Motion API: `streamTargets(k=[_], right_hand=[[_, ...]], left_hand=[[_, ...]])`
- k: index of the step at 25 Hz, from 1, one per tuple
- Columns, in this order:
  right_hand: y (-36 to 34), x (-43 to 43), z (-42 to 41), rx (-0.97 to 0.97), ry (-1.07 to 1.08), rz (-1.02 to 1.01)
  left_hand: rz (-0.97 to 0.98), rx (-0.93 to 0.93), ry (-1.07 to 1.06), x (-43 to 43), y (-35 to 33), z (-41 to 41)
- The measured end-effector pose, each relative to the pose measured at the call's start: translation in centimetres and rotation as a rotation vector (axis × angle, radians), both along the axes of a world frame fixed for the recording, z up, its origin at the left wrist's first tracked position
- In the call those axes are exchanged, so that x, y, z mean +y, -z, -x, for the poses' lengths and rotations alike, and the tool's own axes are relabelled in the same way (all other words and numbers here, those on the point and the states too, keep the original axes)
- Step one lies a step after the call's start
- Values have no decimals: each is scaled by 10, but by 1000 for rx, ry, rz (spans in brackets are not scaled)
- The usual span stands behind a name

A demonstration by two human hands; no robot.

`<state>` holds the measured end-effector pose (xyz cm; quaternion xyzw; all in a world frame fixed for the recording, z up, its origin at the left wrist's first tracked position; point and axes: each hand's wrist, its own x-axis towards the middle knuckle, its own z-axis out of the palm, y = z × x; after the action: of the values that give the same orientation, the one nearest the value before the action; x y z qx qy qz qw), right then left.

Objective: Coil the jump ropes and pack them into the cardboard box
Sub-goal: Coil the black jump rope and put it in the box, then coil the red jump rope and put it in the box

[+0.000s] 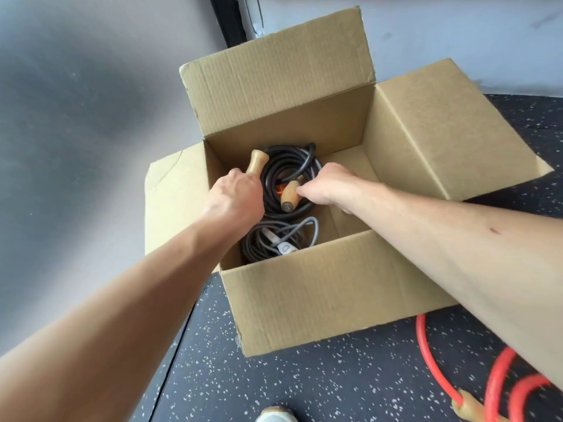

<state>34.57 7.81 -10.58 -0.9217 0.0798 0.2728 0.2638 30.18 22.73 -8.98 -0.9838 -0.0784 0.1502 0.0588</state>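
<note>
The black jump rope (289,166), a grey rope (268,242), the left hand (234,196) and the right hand (329,187) crowded the left side of the cardboard box (320,284), with bare floor at its right.

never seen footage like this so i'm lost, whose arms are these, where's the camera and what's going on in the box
There is no machine here. The single camera sits on a person's head and looks down, so the two bare arms are that person's own. Their left hand grips the far wooden handle and their right hand pinches the near wooden handle of a coiled black jump rope inside the open cardboard box. A coiled grey rope lies in the box too, nearer the camera. The box stands on a dark speckled floor, where a red rope lies at lower right.
</note>
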Motion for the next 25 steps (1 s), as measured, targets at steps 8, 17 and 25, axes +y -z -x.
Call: streamTargets(k=[8, 17, 25], right_hand=[[-66, -68, 35, -330, 182, -221], [-66, -224, 173, -696, 544, -463], [76, -249, 314, -5, 354, -92]], left_hand=[[127, -223, 321, -86, -50, 49], [664, -193, 665, -234, -19, 149], [359, 315, 684, -267, 91, 249]])
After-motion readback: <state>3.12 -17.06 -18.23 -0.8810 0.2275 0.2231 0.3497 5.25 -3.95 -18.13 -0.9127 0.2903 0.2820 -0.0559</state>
